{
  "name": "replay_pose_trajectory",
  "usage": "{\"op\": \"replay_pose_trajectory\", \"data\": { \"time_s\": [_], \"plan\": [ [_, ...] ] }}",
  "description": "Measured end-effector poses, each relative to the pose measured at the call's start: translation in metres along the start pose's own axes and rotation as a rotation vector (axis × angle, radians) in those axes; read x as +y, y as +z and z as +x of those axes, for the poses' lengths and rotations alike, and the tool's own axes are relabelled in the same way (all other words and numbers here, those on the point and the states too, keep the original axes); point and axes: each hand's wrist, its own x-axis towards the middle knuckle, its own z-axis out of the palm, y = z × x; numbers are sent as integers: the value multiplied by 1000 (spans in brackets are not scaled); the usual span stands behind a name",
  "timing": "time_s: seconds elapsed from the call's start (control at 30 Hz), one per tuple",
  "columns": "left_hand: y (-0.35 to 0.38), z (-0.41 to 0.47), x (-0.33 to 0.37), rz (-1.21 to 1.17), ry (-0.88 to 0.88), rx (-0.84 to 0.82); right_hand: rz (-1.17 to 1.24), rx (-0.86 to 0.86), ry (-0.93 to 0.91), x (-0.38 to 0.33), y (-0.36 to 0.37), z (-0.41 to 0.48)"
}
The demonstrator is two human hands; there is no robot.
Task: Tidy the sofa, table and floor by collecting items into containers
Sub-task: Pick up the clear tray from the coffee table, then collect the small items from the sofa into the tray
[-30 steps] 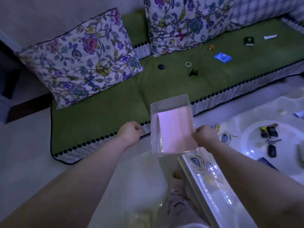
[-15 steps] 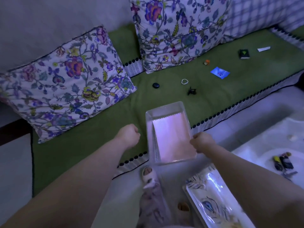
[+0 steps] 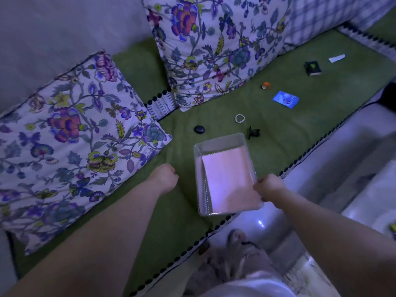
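One clear plastic container [image 3: 220, 144], pink-lined, is held at the front of the sofa seat [image 3: 278, 129], its right rim pinched by the right hand [image 3: 270, 188]. The left hand [image 3: 164, 177] is curled on nothing, nearby. Judged light, stiff, slick-walled; rims are best gripped.

Left hand [image 3: 164, 177], right hand [image 3: 270, 187] and both forearms [image 3: 111, 228] were bare; pale, dark-marked trousers [image 3: 246, 269] and an open-toed slipper [image 3: 236, 237] were worn.

Head view, steeply down over sofa [image 3: 278, 133]
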Motion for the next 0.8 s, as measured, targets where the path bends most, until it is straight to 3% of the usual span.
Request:
{"op": "replay_pose_trajectory", "data": {
  "time_s": [0.27,0.43,0.8],
  "plan": [
    [-26,73,35,23,19,-7,-91,-36,76,-23,-20,69],
    [-35,136,71,-23,-57,-7,-232,-101,48,-42,-46,136],
    [10,288,154,-95,-209,-70,-429,-289,32,-67,-55,291]
  ]
}}
